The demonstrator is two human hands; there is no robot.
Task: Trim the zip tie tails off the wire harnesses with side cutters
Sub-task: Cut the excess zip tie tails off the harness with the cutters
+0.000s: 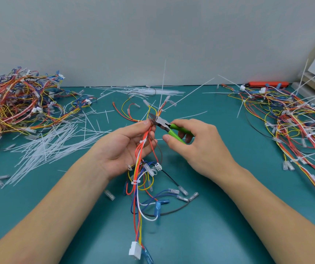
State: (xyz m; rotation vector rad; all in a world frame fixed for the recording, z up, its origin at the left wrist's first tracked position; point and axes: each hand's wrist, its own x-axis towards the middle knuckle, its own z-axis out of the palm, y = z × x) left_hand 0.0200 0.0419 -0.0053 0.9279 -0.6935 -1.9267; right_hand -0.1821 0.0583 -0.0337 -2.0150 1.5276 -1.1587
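Above the mat [210, 235]: left hand [126, 149] gripping harness [143, 149]; right hand [196, 147] clamped on cutters [164, 124], blades parted at a tie tail [163, 86] just beside left fingertips.

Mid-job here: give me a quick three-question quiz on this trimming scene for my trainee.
1. Which hand grips the side cutters?
2. True or false: the cutters' handles are red.
3. The loose heap of cut zip tie tails lies on which side of the held harness: A left, B right?

Key: 1. The right hand; the left hand holds the harness. 2. False, they are green. 3. A.
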